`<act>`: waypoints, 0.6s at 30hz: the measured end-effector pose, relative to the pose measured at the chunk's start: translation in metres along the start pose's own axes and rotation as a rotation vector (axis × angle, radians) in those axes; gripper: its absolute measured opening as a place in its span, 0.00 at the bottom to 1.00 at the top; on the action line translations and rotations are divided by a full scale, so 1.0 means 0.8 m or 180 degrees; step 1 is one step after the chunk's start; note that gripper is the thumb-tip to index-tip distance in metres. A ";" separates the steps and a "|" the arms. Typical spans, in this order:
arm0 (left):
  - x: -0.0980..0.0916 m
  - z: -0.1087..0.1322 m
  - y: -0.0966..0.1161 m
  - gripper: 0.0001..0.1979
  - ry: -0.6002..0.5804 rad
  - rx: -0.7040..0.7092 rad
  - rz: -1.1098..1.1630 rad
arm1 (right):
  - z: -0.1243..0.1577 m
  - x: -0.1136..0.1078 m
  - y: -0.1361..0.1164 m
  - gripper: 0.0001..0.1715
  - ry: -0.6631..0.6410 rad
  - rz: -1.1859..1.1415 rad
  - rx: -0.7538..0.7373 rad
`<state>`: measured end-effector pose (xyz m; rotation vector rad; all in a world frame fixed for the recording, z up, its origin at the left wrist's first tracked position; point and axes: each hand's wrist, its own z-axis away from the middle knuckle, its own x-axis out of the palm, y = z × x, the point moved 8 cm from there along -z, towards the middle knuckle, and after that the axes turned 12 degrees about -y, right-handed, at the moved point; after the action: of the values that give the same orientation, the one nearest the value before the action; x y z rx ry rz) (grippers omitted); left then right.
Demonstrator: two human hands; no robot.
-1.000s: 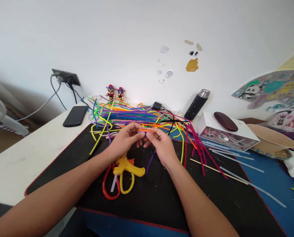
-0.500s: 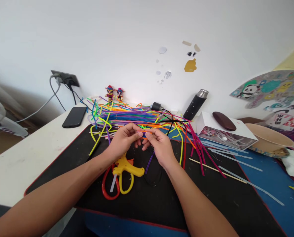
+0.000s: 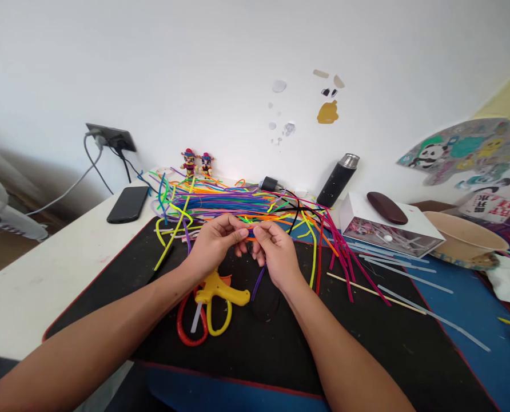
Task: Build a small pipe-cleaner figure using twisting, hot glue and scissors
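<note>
Between my two hands is a small blue and orange pipe-cleaner piece [image 3: 250, 232], mostly covered by the fingers. My left hand [image 3: 219, 241] pinches its left end with thumb and forefinger. On the other end, my right hand [image 3: 276, 247] is closed in the same kind of pinch. Beneath the hands a yellow glue gun [image 3: 224, 290] lies on the black mat, a clear glue stick poking from its back. Scissors with one red and one yellow handle [image 3: 185, 332] lie partly under it. A purple pipe cleaner [image 3: 259, 282] rests near my right wrist.
Behind the hands spreads a heap of coloured pipe cleaners [image 3: 229, 201], with two small figures [image 3: 188, 162] beyond. A phone [image 3: 128, 204] lies left. To the right are a black flask [image 3: 338, 180], a white box [image 3: 392, 229], a bowl [image 3: 465, 236], glue sticks [image 3: 435, 317] and a wooden stick [image 3: 375, 293].
The fingers of my right hand have shifted slightly around the small piece, showing a little more of its blue part. The view has moved very slightly; other things stay put.
</note>
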<state>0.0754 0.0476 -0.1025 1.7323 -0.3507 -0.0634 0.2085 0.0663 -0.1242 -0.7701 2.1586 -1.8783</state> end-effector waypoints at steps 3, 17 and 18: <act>0.002 -0.001 0.000 0.20 -0.0014 -0.0005 0.0031 | 0.000 -0.001 -0.002 0.20 0.0046 -0.0005 -0.0054; -0.002 -0.005 -0.016 0.19 0.0014 -0.0077 0.0226 | 0.002 -0.003 -0.002 0.19 0.0165 0.0134 -0.0055; -0.002 -0.005 -0.019 0.19 0.0012 -0.0103 0.0262 | 0.002 -0.003 -0.001 0.20 0.0165 0.0114 -0.0032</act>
<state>0.0778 0.0541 -0.1168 1.6839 -0.4156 -0.0061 0.2116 0.0658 -0.1244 -0.6872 2.1989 -1.8915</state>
